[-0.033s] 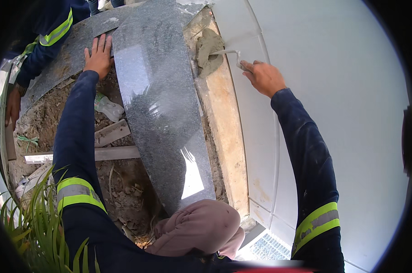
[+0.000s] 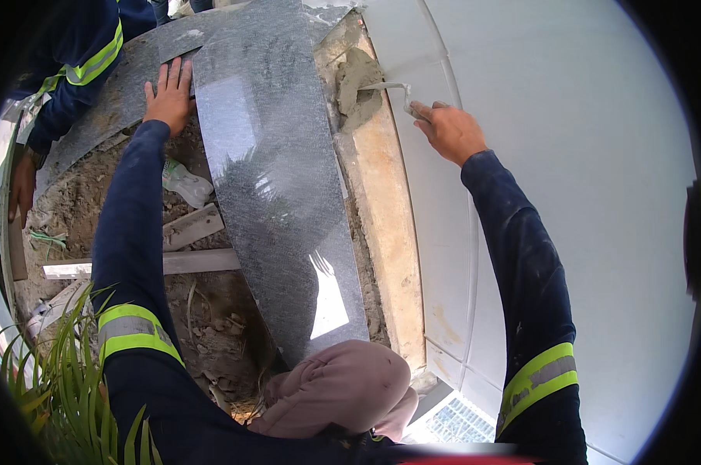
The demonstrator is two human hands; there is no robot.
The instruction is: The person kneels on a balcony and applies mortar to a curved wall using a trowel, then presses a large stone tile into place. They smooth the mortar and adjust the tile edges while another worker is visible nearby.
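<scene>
Grey polished stone slab lies under the flat open left hand, while the right hand grips a mortar-loaded trowel.

Stone slab lies between soil (left) and curb.

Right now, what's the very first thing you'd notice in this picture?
The long shiny grey stone slab running up the middle grabs the eye, glinting with light. The left hand lies flat on its upper left edge, over brown dirt and scraps. At the upper right, the right hand holds a trowel that pokes into a lump of wet grey mortar beside the white wall.
</scene>
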